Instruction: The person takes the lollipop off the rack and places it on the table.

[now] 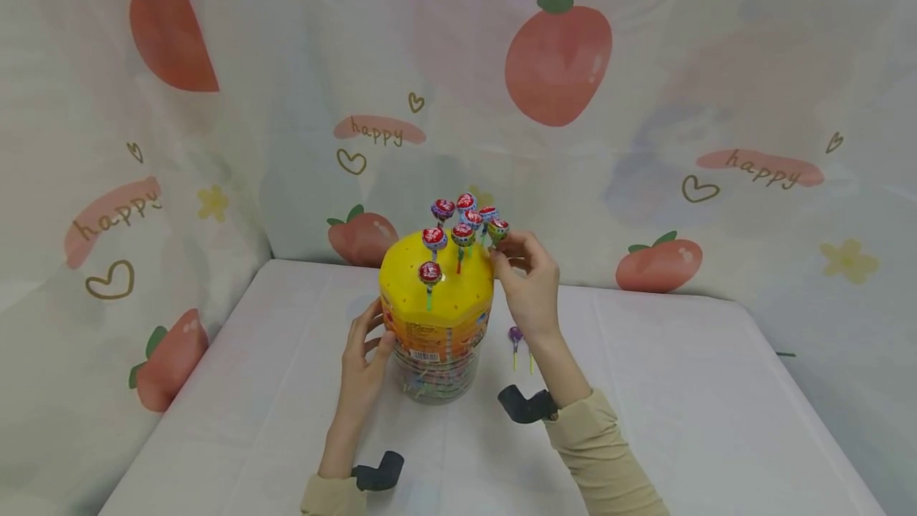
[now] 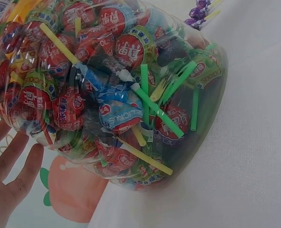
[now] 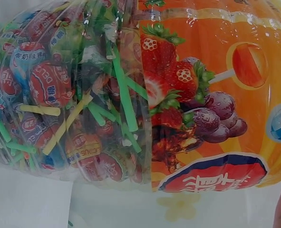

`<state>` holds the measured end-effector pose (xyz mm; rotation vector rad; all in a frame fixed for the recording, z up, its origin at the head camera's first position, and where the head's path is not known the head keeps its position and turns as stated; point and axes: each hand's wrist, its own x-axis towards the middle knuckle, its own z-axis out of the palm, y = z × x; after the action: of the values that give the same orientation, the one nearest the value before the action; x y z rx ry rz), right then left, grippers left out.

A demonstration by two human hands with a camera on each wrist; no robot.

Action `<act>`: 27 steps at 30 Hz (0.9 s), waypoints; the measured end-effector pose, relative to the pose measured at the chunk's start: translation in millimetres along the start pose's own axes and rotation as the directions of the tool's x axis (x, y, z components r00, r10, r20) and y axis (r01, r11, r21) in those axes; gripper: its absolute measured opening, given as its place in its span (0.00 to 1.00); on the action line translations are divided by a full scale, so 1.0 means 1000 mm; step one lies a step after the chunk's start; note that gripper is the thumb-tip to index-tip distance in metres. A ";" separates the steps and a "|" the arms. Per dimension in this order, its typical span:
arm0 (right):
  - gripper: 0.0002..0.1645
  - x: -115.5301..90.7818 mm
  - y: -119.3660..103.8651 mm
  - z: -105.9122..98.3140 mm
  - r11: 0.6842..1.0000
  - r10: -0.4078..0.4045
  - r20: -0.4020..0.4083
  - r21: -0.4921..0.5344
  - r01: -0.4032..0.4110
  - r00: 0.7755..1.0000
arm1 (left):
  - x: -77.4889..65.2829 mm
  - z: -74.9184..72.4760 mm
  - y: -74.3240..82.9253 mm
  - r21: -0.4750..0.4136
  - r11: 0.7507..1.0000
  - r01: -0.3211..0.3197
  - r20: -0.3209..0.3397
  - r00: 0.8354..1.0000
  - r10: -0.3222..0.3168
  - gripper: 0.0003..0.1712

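A clear plastic jar (image 2: 150, 176) of wrapped lollipops, with a yellow lid (image 1: 408, 293) and an orange fruit-printed label (image 3: 202, 128), stands upright on the table. Several lollipops (image 1: 430, 272) stick up from holes in the lid, their red-marked heads uppermost. My left hand (image 1: 367, 365) holds the jar's left side, thumb towards the front; spread fingers (image 2: 28, 175) lie along its wall in the left wrist view. At the lid's right edge, my right hand (image 1: 528, 277) pinches a green-wrapped lollipop (image 1: 498, 228) by its stick. Only a bit of that hand shows in the right wrist view.
Two purple lollipops (image 1: 515, 334) with yellow sticks lie on the white-covered table (image 1: 645, 404), right of the jar, partly behind my right forearm. A printed cloth (image 1: 458, 46) hangs behind and at the left. Black wrist mounts (image 1: 526, 404) sit at both wrists.
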<state>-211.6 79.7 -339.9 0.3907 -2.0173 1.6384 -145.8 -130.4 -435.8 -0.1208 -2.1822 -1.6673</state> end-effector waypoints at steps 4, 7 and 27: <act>0.09 0.002 -0.002 0.000 1.000 -0.015 -0.028 0.012 0.015 1.000 | 0.000 0.000 0.003 -0.002 1.000 0.001 0.001 1.000 -0.001 0.32; 0.09 0.003 -0.004 0.000 0.999 -0.019 -0.053 0.033 0.021 0.998 | 0.000 0.000 0.002 -0.003 1.000 0.004 0.003 1.000 -0.004 0.32; 0.09 -0.007 -0.001 -0.016 0.999 -0.024 -0.090 0.025 0.026 0.996 | 0.004 0.004 -0.026 -0.014 0.999 -0.043 -0.014 0.999 0.043 0.33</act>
<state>-202.3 94.4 -340.7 0.3443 -1.9198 1.6393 -157.9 -134.2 -458.9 -0.1589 -2.1430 -1.6564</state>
